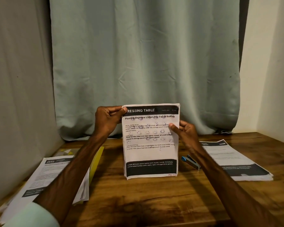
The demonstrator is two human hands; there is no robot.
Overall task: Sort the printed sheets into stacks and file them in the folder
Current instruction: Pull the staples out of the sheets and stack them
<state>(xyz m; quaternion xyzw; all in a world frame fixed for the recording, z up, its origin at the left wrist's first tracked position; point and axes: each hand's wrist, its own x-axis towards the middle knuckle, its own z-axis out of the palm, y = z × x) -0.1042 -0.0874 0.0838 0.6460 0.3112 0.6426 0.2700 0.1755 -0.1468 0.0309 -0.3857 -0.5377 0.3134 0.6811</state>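
A stack of printed sheets (152, 154), headed "DRESSING TABLE", stands upright with its bottom edge on the wooden table (154, 199). My left hand (107, 120) pinches its top left corner. My right hand (185, 134) holds its right edge, thumb on the front page. Another pile of printed sheets (44, 176) lies flat at the left, partly under my left forearm. A third pile (234, 161) lies flat at the right. A yellow folder (96, 161) shows beneath the left pile, mostly hidden.
A blue and grey stapler (191, 162) lies on the table just right of the upright stack. A grey-green curtain (144, 63) hangs behind the table, and a white wall stands at the right.
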